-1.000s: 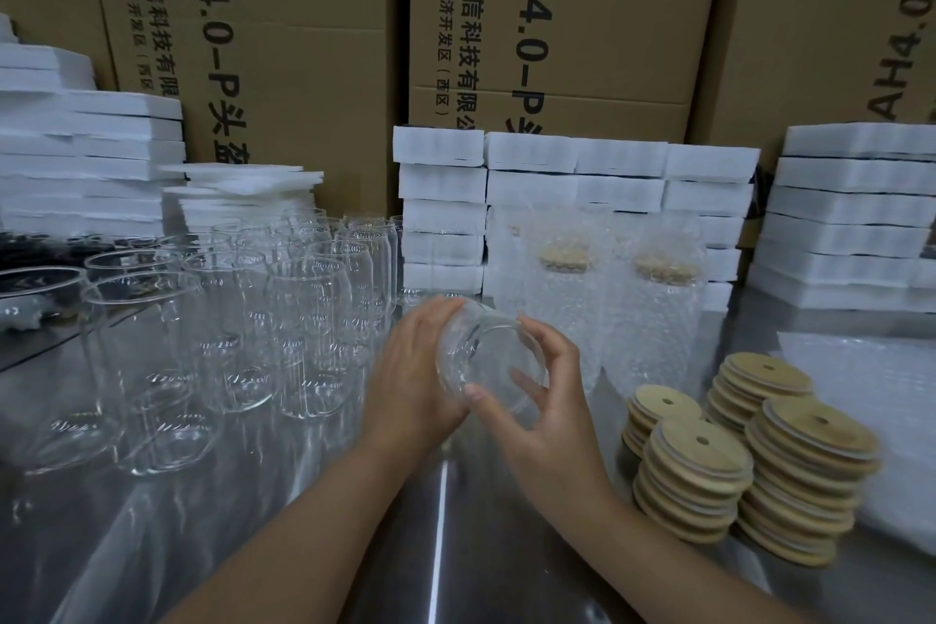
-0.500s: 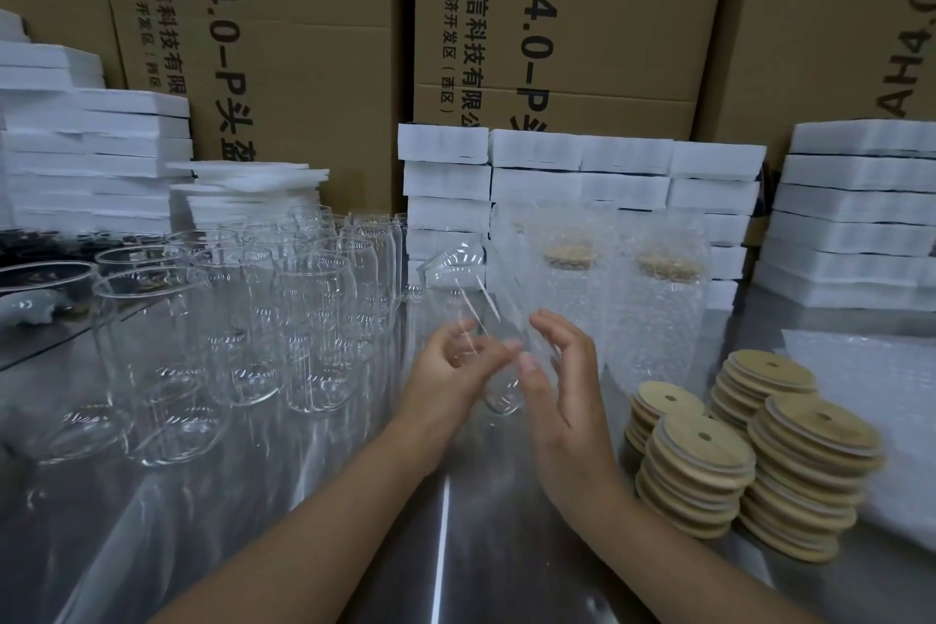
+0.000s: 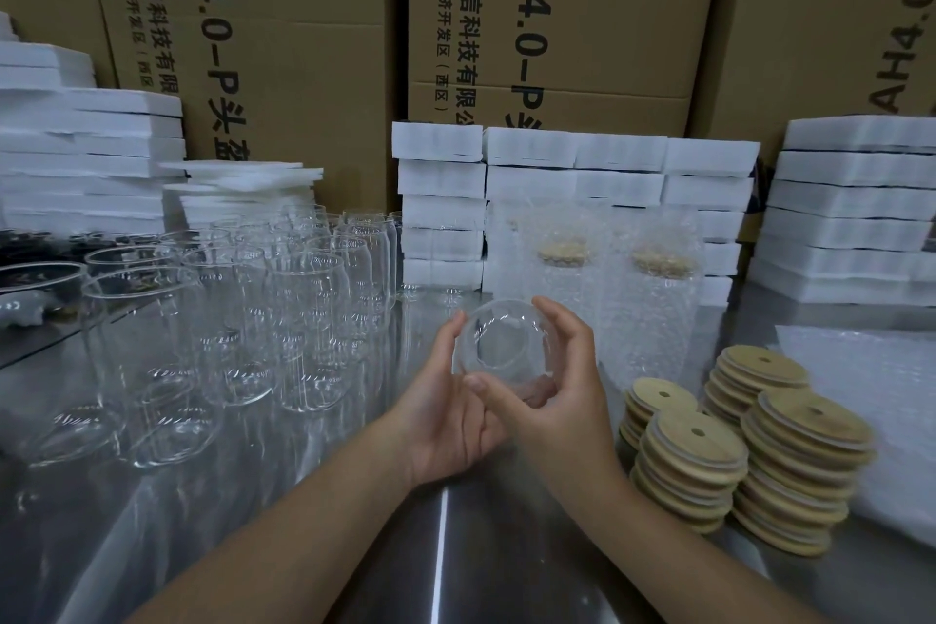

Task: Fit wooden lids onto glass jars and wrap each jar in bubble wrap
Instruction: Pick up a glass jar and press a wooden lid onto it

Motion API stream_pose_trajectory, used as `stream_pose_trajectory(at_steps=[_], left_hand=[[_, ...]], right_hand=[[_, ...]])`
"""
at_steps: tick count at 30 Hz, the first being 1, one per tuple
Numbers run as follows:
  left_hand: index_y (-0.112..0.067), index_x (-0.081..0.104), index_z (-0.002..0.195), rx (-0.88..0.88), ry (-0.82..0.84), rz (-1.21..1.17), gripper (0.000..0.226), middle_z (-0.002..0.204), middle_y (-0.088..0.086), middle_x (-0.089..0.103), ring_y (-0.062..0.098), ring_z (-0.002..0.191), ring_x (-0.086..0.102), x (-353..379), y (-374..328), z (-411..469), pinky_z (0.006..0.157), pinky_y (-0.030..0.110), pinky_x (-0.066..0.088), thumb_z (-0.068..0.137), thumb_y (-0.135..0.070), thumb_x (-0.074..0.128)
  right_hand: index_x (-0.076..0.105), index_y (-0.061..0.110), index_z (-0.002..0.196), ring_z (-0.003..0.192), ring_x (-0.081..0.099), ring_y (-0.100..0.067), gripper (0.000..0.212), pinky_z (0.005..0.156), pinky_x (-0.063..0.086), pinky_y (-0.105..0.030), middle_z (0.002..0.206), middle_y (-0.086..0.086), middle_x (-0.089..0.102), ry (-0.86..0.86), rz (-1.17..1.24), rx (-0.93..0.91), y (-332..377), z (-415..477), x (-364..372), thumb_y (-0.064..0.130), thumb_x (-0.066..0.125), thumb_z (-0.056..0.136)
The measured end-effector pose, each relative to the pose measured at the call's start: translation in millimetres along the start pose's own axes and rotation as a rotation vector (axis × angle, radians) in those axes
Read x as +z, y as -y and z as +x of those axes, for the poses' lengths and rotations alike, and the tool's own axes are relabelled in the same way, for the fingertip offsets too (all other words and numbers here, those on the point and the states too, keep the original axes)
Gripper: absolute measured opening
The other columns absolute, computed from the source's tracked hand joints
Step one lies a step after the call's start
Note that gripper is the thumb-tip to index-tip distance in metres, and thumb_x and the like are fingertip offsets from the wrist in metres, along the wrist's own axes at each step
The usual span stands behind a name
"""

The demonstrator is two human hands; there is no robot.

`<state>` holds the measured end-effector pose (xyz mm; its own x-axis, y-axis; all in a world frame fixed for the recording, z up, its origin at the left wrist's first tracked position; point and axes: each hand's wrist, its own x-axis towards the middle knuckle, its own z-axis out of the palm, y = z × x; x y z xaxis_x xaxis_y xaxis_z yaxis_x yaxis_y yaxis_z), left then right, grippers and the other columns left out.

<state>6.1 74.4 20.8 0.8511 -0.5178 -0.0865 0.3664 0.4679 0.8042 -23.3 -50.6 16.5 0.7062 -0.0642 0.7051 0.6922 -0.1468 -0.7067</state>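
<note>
Tilted since half a second earlier, the glass jar [image 3: 506,345] now presents one round end to the camera rather than standing near upright. Both the left hand [image 3: 445,405] and the right hand [image 3: 567,385] grip it, fingers curled round its wall, above the steel table [image 3: 481,547]. Right of the jar: stacks of wooden lids [image 3: 694,466], with a bubble wrap sheet [image 3: 871,395] beyond them. Left of the jar: a cluster of empty jars [image 3: 304,299], standing upright. Behind the jar: two bubble-wrapped jars [image 3: 562,289], lidded, then white foam blocks [image 3: 440,177] and cardboard boxes [image 3: 557,15]
</note>
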Motion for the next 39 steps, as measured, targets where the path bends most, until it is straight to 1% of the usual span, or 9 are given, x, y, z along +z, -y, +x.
stream_pose_trajectory(at_steps=[2,6,10,14,21,24,28,34,39], left_hand=[[-0.006,0.076,0.104,-0.031,-0.001,0.063,0.083,0.107,0.013,0.072,0.018,0.084,0.072,0.7,0.0,-1.1,0.069,0.025,0.059,0.078,-0.078,0.043],[-0.006,0.06,0.131,-0.045,-0.007,0.165,0.095,0.132,0.016,0.059,0.018,0.093,0.063,6.0,-1.3,-3.7,0.074,0.022,0.055,0.071,-0.079,0.045],[-0.006,0.05,0.139,-0.016,-0.044,0.198,0.095,0.143,0.019,0.049,0.022,0.117,0.055,8.0,0.8,-0.4,0.082,0.024,0.054,0.079,-0.078,0.035],[-0.009,0.062,0.109,0.043,-0.035,0.245,0.081,0.108,0.013,0.071,0.016,0.089,0.071,7.2,3.0,2.6,0.068,0.023,0.058,0.061,-0.074,0.049],[-0.011,0.056,0.11,0.077,-0.048,0.334,0.072,0.073,-0.002,0.072,0.01,0.07,0.071,5.3,5.3,7.5,0.065,0.022,0.057,0.067,-0.068,0.042],[-0.001,0.045,0.138,0.059,-0.065,0.333,0.096,0.086,0.004,0.072,0.011,0.073,0.071,8.6,4.5,4.7,0.069,0.024,0.056,0.069,-0.068,0.043],[-0.002,0.041,0.141,0.058,-0.078,0.313,0.1,0.088,0.004,0.073,0.012,0.075,0.072,10.2,5.7,3.8,0.069,0.025,0.057,0.067,-0.068,0.046],[-0.002,0.035,0.142,0.04,-0.08,0.288,0.103,0.084,0.005,0.075,0.013,0.072,0.072,11.1,7.5,4.4,0.061,0.025,0.057,0.064,-0.067,0.05],[-0.008,0.053,0.126,0.005,-0.058,0.361,0.09,0.087,0.001,0.074,0.012,0.078,0.071,9.8,9.1,6.6,0.059,0.024,0.055,0.068,-0.075,0.037]], right_hand=[[0.042,0.051,0.121,0.124,0.043,0.01,0.076,0.099,0.038,-0.013,0.123,0.036,0.048,-0.003,-0.021,0.008,0.5,0.0,0.1,0.055,0.078,0.054],[0.045,0.042,0.122,0.128,0.045,-0.001,0.079,0.108,0.039,-0.034,0.129,0.02,0.052,-0.005,0.023,0.039,0.8,-0.3,-1.0,0.051,0.081,0.052],[0.048,0.034,0.12,0.118,0.049,0.009,0.079,0.092,0.038,-0.006,0.118,0.026,0.057,-0.038,0.074,0.055,4.1,1.0,-3.7,0.049,0.081,0.05],[0.05,0.028,0.119,0.123,0.048,0.005,0.078,0.092,0.037,-0.005,0.122,0.019,0.057,-0.058,0.125,0.079,3.4,2.4,-5.9,0.047,0.084,0.051],[0.051,0.026,0.106,0.122,0.052,-0.007,0.054,0.111,0.036,-0.033,0.118,0.008,0.059,-0.111,0.234,0.088,1.5,5.3,-5.8,0.035,0.077,0.06],[0.051,0.026,0.103,0.119,0.055,-0.009,0.048,0.107,0.04,-0.045,0.115,0.009,0.06,-0.136,0.228,0.106,2.7,6.2,-6.0,0.039,0.071,0.062],[0.052,0.027,0.1,0.119,0.056,-0.017,0.046,0.099,0.043,-0.058,0.116,0.004,0.061,-0.169,0.227,0.144,3.4,7.1,-6.4,0.049,0.066,0.063],[0.059,0.024,0.101,0.099,0.061,0.001,0.032,0.086,0.045,-0.017,0.1,0.012,0.066,-0.215,0.142,0.108,-3.1,9.5,-9.0,0.053,0.051,0.089],[0.059,0.029,0.101,0.109,0.06,-0.011,0.035,0.097,0.043,-0.03,0.105,0.009,0.066,-0.222,0.111,0.081,-10.1,10.5,-8.5,0.055,0.04,0.087]])
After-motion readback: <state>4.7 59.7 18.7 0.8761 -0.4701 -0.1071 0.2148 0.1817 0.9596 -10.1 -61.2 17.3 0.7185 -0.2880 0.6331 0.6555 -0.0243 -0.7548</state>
